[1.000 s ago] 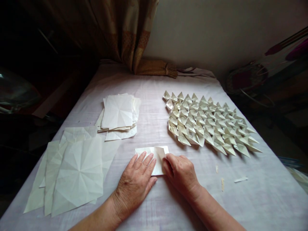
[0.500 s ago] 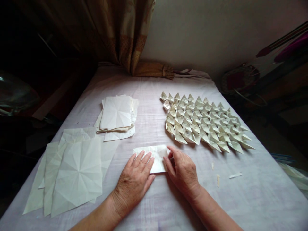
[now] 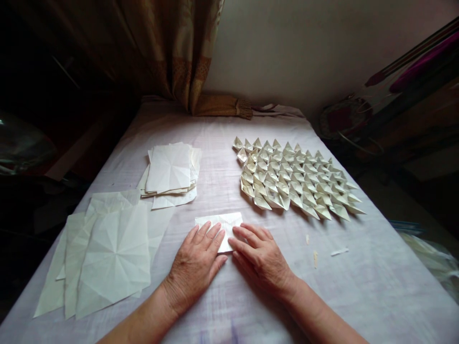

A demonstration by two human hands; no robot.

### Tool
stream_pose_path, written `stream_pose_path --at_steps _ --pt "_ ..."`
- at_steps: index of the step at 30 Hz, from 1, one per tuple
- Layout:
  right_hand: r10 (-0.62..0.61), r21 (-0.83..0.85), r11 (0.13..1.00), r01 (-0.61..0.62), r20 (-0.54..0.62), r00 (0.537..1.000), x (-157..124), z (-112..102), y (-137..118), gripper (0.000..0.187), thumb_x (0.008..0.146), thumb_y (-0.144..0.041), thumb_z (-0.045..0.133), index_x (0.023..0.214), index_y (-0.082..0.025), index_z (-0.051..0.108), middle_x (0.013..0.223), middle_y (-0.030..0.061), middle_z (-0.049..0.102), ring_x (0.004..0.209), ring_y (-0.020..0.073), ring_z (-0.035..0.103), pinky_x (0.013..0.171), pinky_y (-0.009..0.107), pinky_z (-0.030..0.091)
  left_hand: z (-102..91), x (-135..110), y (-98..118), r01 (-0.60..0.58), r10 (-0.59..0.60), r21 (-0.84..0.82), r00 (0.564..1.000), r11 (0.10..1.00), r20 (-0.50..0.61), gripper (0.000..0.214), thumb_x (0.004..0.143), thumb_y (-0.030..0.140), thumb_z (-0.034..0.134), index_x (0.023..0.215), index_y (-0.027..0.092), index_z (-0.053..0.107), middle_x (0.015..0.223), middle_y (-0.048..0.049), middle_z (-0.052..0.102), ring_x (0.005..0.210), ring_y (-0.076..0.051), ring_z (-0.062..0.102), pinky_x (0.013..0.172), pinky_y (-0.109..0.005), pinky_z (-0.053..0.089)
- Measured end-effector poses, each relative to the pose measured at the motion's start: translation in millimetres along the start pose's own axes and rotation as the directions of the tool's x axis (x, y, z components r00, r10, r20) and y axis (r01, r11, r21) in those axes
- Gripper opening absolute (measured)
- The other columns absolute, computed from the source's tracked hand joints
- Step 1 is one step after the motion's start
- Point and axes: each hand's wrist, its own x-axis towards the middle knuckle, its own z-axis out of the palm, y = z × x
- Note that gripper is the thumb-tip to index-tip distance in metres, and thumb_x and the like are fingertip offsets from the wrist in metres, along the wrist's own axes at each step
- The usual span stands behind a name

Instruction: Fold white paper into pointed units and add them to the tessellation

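A folded sheet of paper [image 3: 229, 220] lies flat on the cloth between my hands, faint lines showing on its upper face. My left hand [image 3: 199, 258] rests with its fingers stretched over the paper's left part. On the right side, my right hand [image 3: 260, 253] lays its extended fingers on the paper's right edge. Its thumb is mostly hidden beneath the hand. Beyond it stand rows of folded paper boats [image 3: 294, 179]. To the left are a pile of creased sheets [image 3: 168, 169] and, nearer me, several more spread creased sheets [image 3: 114, 258].
A pale cloth [image 3: 215, 143] covers the work surface. Small paper scraps [image 3: 315, 259] and a white strip [image 3: 339, 252] lie right of my right hand. A patterned curtain [image 3: 186, 71] hangs at the far edge, against a wall [image 3: 279, 52].
My right hand has gone from thumb and fingers at the paper's right edge to fingers laid flatter on it. My left hand stays on the paper. The view has shifted slightly.
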Motion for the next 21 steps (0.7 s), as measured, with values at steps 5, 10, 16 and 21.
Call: stream_pose_path --at_steps 5,10,16,21 --pt "-0.107 -0.094 0.989 0.113 0.057 0.993 -6.0 -2.0 2.8 0.03 0.094 -0.03 0.059 0.124 -0.029 0.065 0.129 0.0118 0.064 0.122 0.0296 0.054 0.096 0.045 0.045 -0.7 2.7 0.1 0.042 -0.043 -0.062 0.999 0.997 -0.017 0.038 0.1 0.035 0.042 0.13 0.021 0.061 0.136 -0.0053 0.063 0.128 -0.025 0.053 0.108 -0.043 0.04" --pt "-0.121 -0.155 0.979 0.13 0.067 0.99 -5.2 -1.9 0.3 0.027 0.094 -0.032 0.061 0.12 -0.033 0.067 0.128 0.0124 0.064 0.121 0.0296 0.056 0.095 0.045 0.045 -1.6 4.7 2.0 0.063 -0.066 -0.089 0.997 0.994 -0.03 0.036 0.099 0.033 0.045 0.129 0.021 0.062 0.135 -0.0045 0.063 0.128 -0.025 0.053 0.108 -0.043 0.04" --pt "-0.164 -0.169 0.969 0.182 0.113 0.98 -5.4 -2.2 2.4 0.031 0.094 -0.032 0.061 0.125 -0.032 0.064 0.129 0.014 0.062 0.121 0.0298 0.055 0.096 0.045 0.043 -1.3 4.2 3.0 0.064 -0.066 -0.089 0.998 0.994 -0.017 0.037 0.097 0.029 0.046 0.13 0.02 0.062 0.137 -0.0056 0.062 0.129 -0.026 0.051 0.109 -0.045 0.04" --pt "-0.176 -0.164 0.966 0.2 0.147 0.973 -5.2 -5.2 3.5 0.031 0.096 -0.03 0.057 0.127 -0.032 0.063 0.131 0.015 0.061 0.122 0.0309 0.054 0.096 0.045 0.042 -1.3 2.9 2.1 0.071 -0.07 -0.088 0.997 0.994 0.016 0.039 0.096 0.029 0.048 0.132 0.02 0.06 0.139 -0.0059 0.06 0.13 -0.027 0.05 0.11 -0.046 0.039"
